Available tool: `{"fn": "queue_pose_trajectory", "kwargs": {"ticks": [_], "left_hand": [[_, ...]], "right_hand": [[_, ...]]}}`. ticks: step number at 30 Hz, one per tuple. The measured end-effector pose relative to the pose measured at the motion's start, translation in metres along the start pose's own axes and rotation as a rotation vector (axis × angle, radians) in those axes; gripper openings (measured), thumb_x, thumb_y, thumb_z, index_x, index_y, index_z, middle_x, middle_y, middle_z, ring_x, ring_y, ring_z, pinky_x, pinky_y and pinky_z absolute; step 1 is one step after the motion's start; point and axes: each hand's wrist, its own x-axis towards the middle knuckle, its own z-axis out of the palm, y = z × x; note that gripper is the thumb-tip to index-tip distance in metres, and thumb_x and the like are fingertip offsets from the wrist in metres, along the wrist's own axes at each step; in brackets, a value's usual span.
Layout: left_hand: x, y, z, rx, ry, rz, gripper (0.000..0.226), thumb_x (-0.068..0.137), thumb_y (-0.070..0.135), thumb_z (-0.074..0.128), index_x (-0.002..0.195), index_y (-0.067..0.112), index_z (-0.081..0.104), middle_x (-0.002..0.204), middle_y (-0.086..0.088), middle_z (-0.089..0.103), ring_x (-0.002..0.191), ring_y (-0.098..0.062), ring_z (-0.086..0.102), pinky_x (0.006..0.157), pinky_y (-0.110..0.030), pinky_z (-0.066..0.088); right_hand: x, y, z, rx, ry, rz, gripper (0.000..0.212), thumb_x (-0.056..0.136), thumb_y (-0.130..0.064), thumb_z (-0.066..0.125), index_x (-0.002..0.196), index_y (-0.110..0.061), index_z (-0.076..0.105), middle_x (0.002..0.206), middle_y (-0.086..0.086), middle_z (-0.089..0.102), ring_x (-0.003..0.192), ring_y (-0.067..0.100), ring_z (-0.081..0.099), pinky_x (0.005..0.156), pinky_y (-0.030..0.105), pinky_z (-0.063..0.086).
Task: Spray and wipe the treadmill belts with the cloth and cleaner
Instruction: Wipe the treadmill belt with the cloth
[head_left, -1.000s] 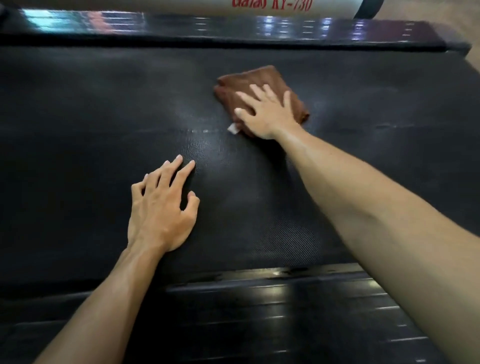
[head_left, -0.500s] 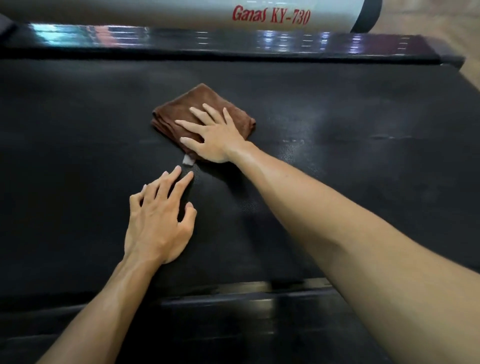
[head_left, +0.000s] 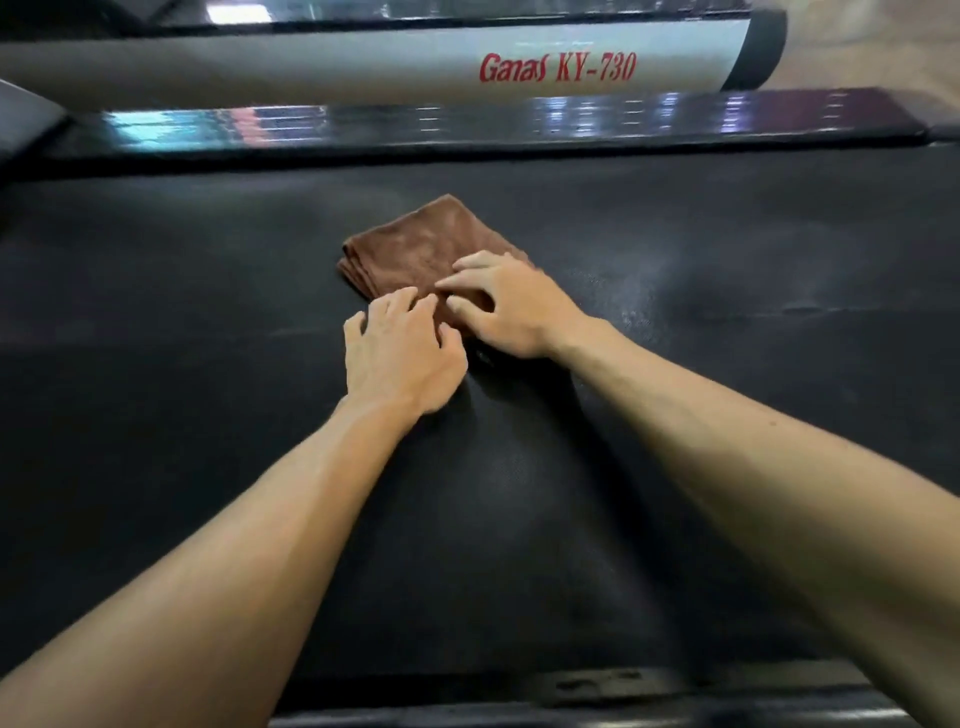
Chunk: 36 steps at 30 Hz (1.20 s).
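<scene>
A folded brown cloth lies on the black treadmill belt, a little beyond the middle. My right hand rests on the cloth's near right part with its fingers spread and slightly bent. My left hand sits just in front of the cloth, its bent fingertips touching the near edge beside my right thumb. The two hands almost meet. No cleaner bottle is in view.
A glossy black side rail runs along the belt's far edge. Behind it lies a white frame tube lettered "Ganas KY-730". Another dark rail borders the near edge. A wet sheen shows right of the cloth.
My right hand slid the cloth leftward and nearer along the belt. My left hand lifted from the belt and moved forward to the cloth's near edge.
</scene>
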Motion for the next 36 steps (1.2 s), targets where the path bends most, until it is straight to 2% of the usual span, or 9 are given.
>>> {"fn": "queue_pose_trajectory", "kwargs": {"ticks": [3,7,10,14,18,23,26,30,36], "left_hand": [[0.041,-0.003,0.008,0.030,-0.012,0.008,0.043,0.098,0.030,0.039,0.130,0.017,0.064,0.141,-0.004,0.059,0.133,-0.026,0.051,0.116,-0.049,0.029],[0.101,-0.004,0.007,0.091,-0.185,0.150,0.055,0.105,0.029,0.035,0.159,0.020,0.034,0.168,-0.002,0.025,0.155,-0.023,0.019,0.124,-0.054,0.013],[0.119,0.001,0.007,0.078,-0.160,0.192,0.051,0.105,0.033,0.037,0.152,0.014,0.043,0.162,-0.007,0.036,0.150,-0.028,0.030,0.120,-0.053,0.024],[0.112,-0.020,0.006,0.093,-0.139,0.109,0.052,0.103,0.039,0.037,0.143,0.007,0.048,0.154,-0.011,0.042,0.143,-0.031,0.037,0.119,-0.055,0.028],[0.097,-0.064,0.003,0.023,0.018,-0.061,0.048,0.103,0.031,0.037,0.139,0.003,0.052,0.153,-0.016,0.045,0.142,-0.034,0.040,0.121,-0.052,0.022],[0.083,-0.112,-0.010,-0.125,0.177,-0.292,0.049,0.103,0.024,0.041,0.148,0.007,0.051,0.158,-0.012,0.044,0.146,-0.032,0.039,0.126,-0.048,0.014],[0.082,-0.118,-0.009,-0.090,0.145,-0.253,0.051,0.103,0.029,0.044,0.149,0.007,0.050,0.161,-0.010,0.040,0.149,-0.031,0.034,0.126,-0.049,0.013],[0.076,-0.102,-0.001,-0.066,0.081,-0.152,0.057,0.103,0.035,0.046,0.154,0.009,0.043,0.165,-0.008,0.031,0.154,-0.026,0.025,0.127,-0.049,0.011],[0.067,-0.095,0.001,-0.041,-0.028,0.112,0.061,0.105,0.038,0.044,0.158,0.012,0.034,0.169,-0.009,0.022,0.156,-0.023,0.018,0.128,-0.046,0.009]], "right_hand": [[0.018,0.013,0.010,-0.118,-0.103,0.023,0.048,0.108,-0.040,0.040,0.156,-0.037,0.042,0.169,-0.001,0.028,0.158,0.021,0.014,0.128,0.045,0.000],[0.049,0.047,-0.007,-0.276,-0.138,0.224,0.053,0.107,-0.059,0.026,0.159,-0.053,0.021,0.173,-0.011,0.007,0.160,0.022,-0.002,0.124,0.063,-0.007],[0.061,0.083,-0.031,-0.377,-0.103,0.475,0.057,0.103,-0.063,0.022,0.159,-0.053,0.018,0.174,-0.008,0.005,0.160,0.027,0.000,0.122,0.068,-0.006],[0.087,0.084,-0.039,-0.400,-0.092,0.680,0.061,0.102,-0.051,0.027,0.161,-0.040,0.026,0.172,0.006,0.015,0.157,0.041,0.011,0.125,0.061,-0.002],[0.108,0.041,-0.014,-0.484,-0.079,0.599,0.059,0.103,-0.045,0.027,0.159,-0.031,0.032,0.164,0.016,0.030,0.151,0.038,0.028,0.123,0.050,0.016],[0.128,-0.036,0.032,-0.456,-0.164,0.299,0.057,0.103,-0.049,0.031,0.158,-0.037,0.036,0.166,0.012,0.031,0.149,0.045,0.027,0.123,0.049,0.018],[0.128,-0.065,0.054,-0.379,-0.231,0.193,0.058,0.104,-0.057,0.031,0.160,-0.042,0.030,0.171,0.006,0.021,0.155,0.043,0.013,0.127,0.049,0.010],[0.109,-0.016,0.023,-0.412,-0.154,0.249,0.061,0.101,-0.065,0.031,0.159,-0.045,0.031,0.170,0.002,0.023,0.154,0.037,0.023,0.124,0.045,0.020],[0.054,0.101,-0.048,-0.459,-0.015,0.698,0.067,0.100,-0.062,0.025,0.162,-0.037,0.028,0.169,0.012,0.023,0.151,0.044,0.026,0.125,0.050,0.020]]}}
